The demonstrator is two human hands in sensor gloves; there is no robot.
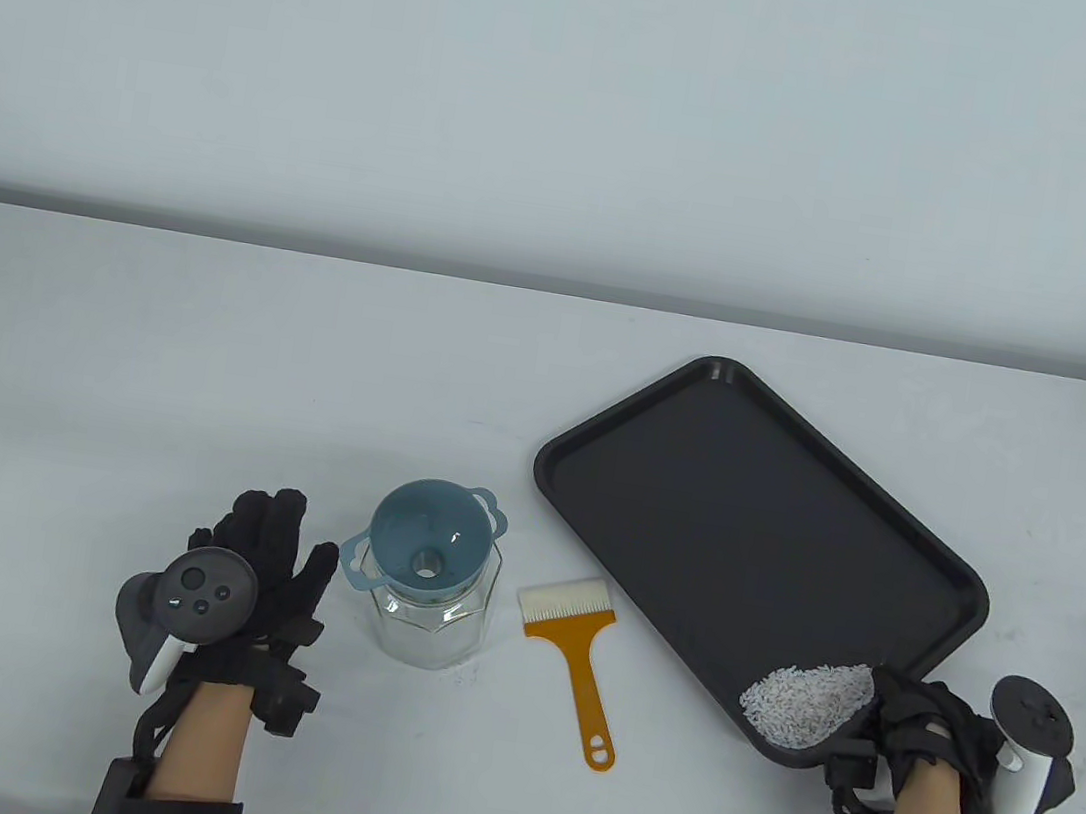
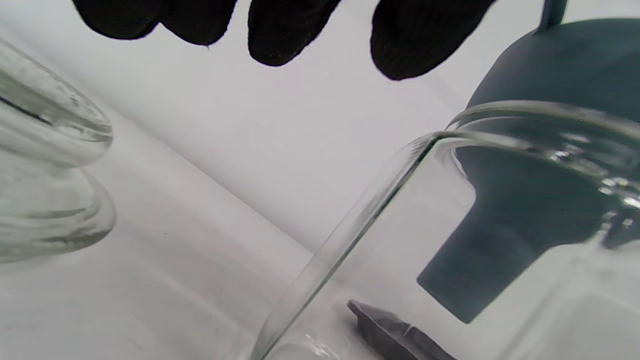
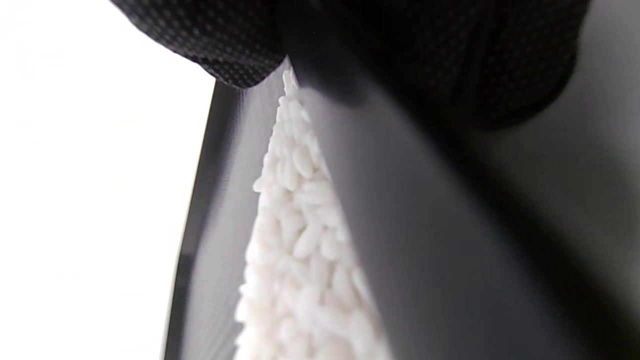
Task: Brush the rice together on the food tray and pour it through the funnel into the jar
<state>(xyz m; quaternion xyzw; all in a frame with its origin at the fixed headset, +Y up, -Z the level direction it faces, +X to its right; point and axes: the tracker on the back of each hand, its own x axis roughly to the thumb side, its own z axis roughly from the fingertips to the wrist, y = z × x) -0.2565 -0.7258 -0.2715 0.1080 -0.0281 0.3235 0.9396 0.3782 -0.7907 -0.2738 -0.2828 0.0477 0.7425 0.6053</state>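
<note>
With your right hand [image 1: 902, 725] gripping the food tray [image 1: 701, 429] corner beside the heaped rice [image 1: 804, 704] and your left hand [image 1: 265, 555] hovering open near the funnel [image 1: 427, 552] on the glass jar [image 1: 426, 628], you are risking grains spilling onto the tabletop [image 1: 206, 360] if you are tilting too fast.

An overhead camera is looking down across the table, jar [image 1: 425, 613] near centre. The left wrist camera is sitting low, close against that jar [image 2: 450, 240]; the right wrist camera is hugging the rice [image 3: 305, 240].

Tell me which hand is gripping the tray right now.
The right hand: its fingers curl over the food tray corner beside the rice pile. The left hand is open beside the jar, holding nothing.
</note>
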